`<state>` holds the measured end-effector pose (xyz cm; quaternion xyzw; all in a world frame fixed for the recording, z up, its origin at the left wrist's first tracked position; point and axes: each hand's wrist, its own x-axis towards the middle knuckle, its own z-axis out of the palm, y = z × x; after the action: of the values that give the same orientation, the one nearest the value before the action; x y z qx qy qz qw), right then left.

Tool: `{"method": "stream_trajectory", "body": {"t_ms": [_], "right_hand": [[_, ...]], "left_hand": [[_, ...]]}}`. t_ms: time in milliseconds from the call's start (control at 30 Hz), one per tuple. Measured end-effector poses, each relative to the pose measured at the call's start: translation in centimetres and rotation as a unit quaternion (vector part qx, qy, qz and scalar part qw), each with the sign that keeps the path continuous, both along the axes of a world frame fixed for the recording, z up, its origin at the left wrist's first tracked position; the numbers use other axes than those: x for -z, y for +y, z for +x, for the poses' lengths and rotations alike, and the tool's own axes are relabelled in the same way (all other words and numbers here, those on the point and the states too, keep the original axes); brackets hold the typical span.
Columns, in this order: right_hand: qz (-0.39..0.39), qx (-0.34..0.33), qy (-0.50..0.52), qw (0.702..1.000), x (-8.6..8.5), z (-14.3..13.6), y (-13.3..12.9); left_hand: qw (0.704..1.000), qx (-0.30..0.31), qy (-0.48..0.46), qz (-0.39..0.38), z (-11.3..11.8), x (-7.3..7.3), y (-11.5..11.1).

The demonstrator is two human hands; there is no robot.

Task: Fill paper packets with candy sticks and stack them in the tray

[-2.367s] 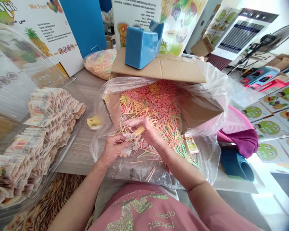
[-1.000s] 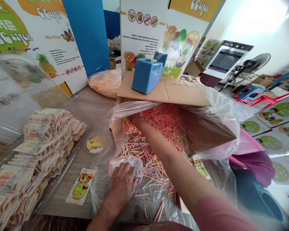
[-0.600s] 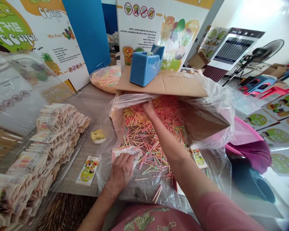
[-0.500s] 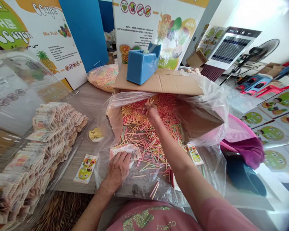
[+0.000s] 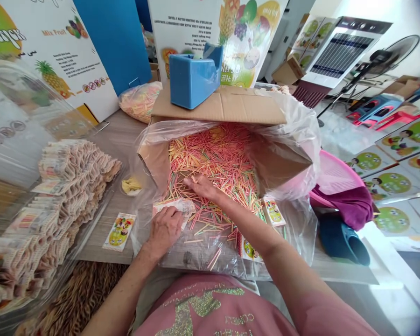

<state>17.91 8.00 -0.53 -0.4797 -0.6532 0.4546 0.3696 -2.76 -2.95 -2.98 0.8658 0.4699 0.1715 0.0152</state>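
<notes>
My left hand (image 5: 166,227) is closed on a small printed packet (image 5: 185,206), pressing it against the plastic sheet. Just beyond it, my right hand (image 5: 202,186) is curled around a few thin candy sticks, whose ends barely show at the fingertips. Under and around that hand lies a big heap of pink, yellow and green candy sticks (image 5: 213,149), spilling from an open cardboard box (image 5: 154,161) lined with clear plastic. Stray sticks (image 5: 214,259) lie nearer to me. Another packet (image 5: 273,212) rests right of the heap, and one more (image 5: 248,249) is partly under my right forearm.
A blue tape dispenser (image 5: 192,81) stands on the box flap. At left are rows of stacked packets (image 5: 66,186) in clear plastic, a single packet (image 5: 119,232) and a small dish with something yellow (image 5: 131,185). A pink basket (image 5: 336,172) with purple cloth stands right.
My right hand has come back from deep in the heap toward me and left, close to the packet. My left hand keeps its hold on the packet. The whole view has shifted slightly.
</notes>
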Motion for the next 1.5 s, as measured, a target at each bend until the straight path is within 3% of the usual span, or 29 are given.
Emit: {"method": "stream_trajectory", "body": {"t_ms": [100, 233, 333, 433, 500, 667, 867, 1033, 1233, 1333, 1500], "right_hand": [[0.056, -0.062, -0.087, 0.993, 0.5, 0.0, -0.3], [0.058, -0.073, -0.016, 0.996, 0.0, 0.2, 0.1], [0.072, -0.082, -0.067, 0.992, -0.1, 0.2, 0.3], [0.07, -0.088, -0.152, 0.982, 0.3, 0.2, 0.0], [0.068, -0.094, -0.151, 0.982, 0.4, 0.2, -0.2], [0.054, -0.095, -0.091, 0.99, -1.3, 0.9, -0.6], [0.049, -0.097, -0.021, 0.994, -3.3, 2.0, -2.8], [-0.002, -0.106, 0.099, 0.989, -3.1, 1.7, -4.4], [-0.064, -0.14, 0.257, 0.954, -3.8, -0.5, -5.1], [-0.061, -0.085, 0.337, 0.936, -4.5, -1.6, -5.1], [-0.051, 0.048, 0.397, 0.915, -5.0, -2.8, -5.1]], "left_hand": [[0.999, -0.004, -0.038, -0.032, -0.4, -0.2, 0.4], [0.993, -0.017, -0.119, -0.004, -0.6, 0.1, 1.4], [0.993, -0.02, -0.115, 0.018, -0.4, 0.6, 1.6], [0.993, -0.016, -0.115, -0.029, -0.4, 0.8, 1.3], [0.987, -0.01, -0.14, -0.077, -0.7, 0.5, 1.4], [0.953, -0.016, -0.24, -0.183, -1.8, -0.3, 2.6], [0.88, -0.059, -0.388, -0.267, -2.1, 0.1, 4.2], [0.867, -0.071, -0.424, -0.253, -1.6, -0.6, 3.7], [0.823, -0.11, -0.498, -0.25, -1.2, -2.6, 2.7], [0.801, -0.134, -0.515, -0.273, -0.6, -3.3, 2.2], [0.728, -0.155, -0.579, -0.333, 1.1, -3.0, 1.4]]}}
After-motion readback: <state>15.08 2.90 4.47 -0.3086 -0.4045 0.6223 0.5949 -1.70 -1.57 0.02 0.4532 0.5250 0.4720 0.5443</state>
